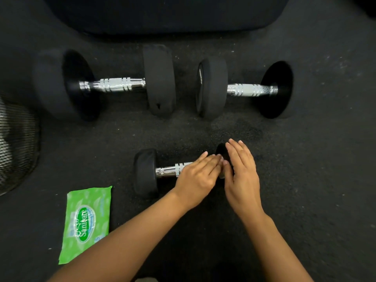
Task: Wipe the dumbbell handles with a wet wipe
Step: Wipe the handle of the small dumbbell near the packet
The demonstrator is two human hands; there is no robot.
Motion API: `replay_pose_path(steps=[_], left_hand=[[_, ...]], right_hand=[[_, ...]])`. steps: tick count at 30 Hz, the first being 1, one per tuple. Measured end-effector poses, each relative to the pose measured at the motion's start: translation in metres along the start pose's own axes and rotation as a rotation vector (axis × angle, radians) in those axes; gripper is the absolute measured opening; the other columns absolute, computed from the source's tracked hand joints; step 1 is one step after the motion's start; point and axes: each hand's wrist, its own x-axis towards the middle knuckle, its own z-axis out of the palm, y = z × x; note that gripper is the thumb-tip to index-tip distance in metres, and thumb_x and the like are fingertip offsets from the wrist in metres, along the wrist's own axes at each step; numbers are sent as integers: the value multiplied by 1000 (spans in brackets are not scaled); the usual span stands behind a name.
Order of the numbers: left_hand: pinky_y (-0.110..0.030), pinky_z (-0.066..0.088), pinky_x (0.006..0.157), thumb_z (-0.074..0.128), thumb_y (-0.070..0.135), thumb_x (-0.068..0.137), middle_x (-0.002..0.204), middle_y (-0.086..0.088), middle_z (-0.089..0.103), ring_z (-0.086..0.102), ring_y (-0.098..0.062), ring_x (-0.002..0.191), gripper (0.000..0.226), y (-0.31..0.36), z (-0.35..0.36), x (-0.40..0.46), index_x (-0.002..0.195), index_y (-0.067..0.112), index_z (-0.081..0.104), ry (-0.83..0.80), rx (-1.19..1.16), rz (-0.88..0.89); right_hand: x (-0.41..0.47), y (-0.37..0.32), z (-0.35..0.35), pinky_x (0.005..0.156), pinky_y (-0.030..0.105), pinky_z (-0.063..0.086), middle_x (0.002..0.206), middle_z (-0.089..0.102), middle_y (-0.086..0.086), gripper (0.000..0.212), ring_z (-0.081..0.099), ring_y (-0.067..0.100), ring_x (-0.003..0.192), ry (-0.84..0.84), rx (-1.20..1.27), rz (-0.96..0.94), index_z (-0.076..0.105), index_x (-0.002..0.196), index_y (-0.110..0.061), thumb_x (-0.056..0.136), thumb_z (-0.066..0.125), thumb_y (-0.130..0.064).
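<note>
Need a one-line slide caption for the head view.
Both hands, left hand and right hand, over the small dumbbell; wet wipe pack on floor, two larger dumbbells beyond.

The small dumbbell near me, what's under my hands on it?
The left hand covers the right part of the small dumbbell's chrome handle; the right hand covers its right weight. A wipe beneath them cannot be made out.

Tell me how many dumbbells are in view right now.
3. A big dumbbell lies far left, another dumbbell far right, and a small dumbbell lies nearest, under both hands. More may lie outside the picture.
</note>
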Motion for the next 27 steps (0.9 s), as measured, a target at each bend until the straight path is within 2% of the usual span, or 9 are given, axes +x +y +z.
replay_pose_path(steps=[2, 5, 8, 11, 15, 18, 21, 23, 27], left_hand=[[-38, 49, 93, 50, 11, 85, 105, -15, 69, 66, -24, 97, 28, -1, -4, 9, 103, 1, 68, -71, -75, -90], [-41, 52, 77, 45, 27, 92, 88, -10, 69, 66, -28, 85, 26, -6, -21, 34, 89, 14, 67, -406, -194, -395], [-33, 42, 64, 50, 33, 93, 65, -3, 57, 56, -23, 68, 34, -23, -24, 62, 65, 16, 60, -677, -400, -647], [-29, 33, 55, 54, 35, 92, 53, 0, 43, 42, -14, 54, 44, -34, -28, 75, 53, 17, 51, -789, -623, -790], [-35, 47, 64, 52, 38, 92, 69, -6, 62, 59, -23, 69, 33, -18, -29, 60, 72, 17, 66, -657, -434, -672], [-40, 53, 81, 40, 34, 94, 95, -7, 70, 67, -25, 89, 31, -3, -22, 27, 101, 21, 68, -371, -184, -381], [-38, 49, 94, 66, 5, 81, 113, -12, 66, 64, -22, 104, 33, -8, -13, -6, 113, 4, 65, -73, -137, -121], [-38, 47, 95, 67, 0, 77, 115, -14, 65, 63, -23, 106, 36, -10, -13, -14, 113, 0, 65, -10, -94, -89], [-38, 47, 95, 49, 2, 84, 111, -17, 66, 64, -26, 104, 30, -2, -7, -4, 109, -3, 65, -31, 10, 14]], right_hand=[[3, -1, -1, 112, 36, 25, 140, 45, 5, 41, 22, 7, 135, -5, -1, 4, 48, 133, -6, 93, 43, -16], [4, -2, -2, 113, 36, 23, 141, 44, 4, 39, 20, 5, 135, -18, -1, 15, 47, 133, -6, 95, 47, -9], [3, -3, -2, 113, 32, 21, 141, 44, 4, 40, 19, 3, 133, -12, -6, 15, 48, 133, -6, 93, 51, -6], [3, -4, -3, 112, 33, 21, 140, 45, 4, 40, 19, 2, 133, -9, -11, 19, 48, 133, -7, 93, 51, -8], [3, -3, -3, 113, 35, 22, 141, 44, 5, 42, 20, 4, 134, -21, -11, 17, 47, 133, -7, 92, 52, -4], [3, -1, -2, 112, 37, 24, 141, 44, 6, 42, 22, 8, 134, -23, -21, 6, 47, 133, -5, 92, 52, -4], [4, 0, -2, 113, 35, 22, 142, 43, 5, 42, 23, 10, 136, -32, -10, 11, 46, 134, -6, 93, 51, -6], [3, 0, -2, 113, 33, 22, 142, 43, 4, 42, 23, 10, 136, -27, -9, 14, 46, 134, -7, 93, 52, -7], [1, 1, 0, 111, 39, 26, 140, 45, 6, 40, 25, 12, 136, 6, -8, -9, 48, 133, -5, 93, 47, -11]])
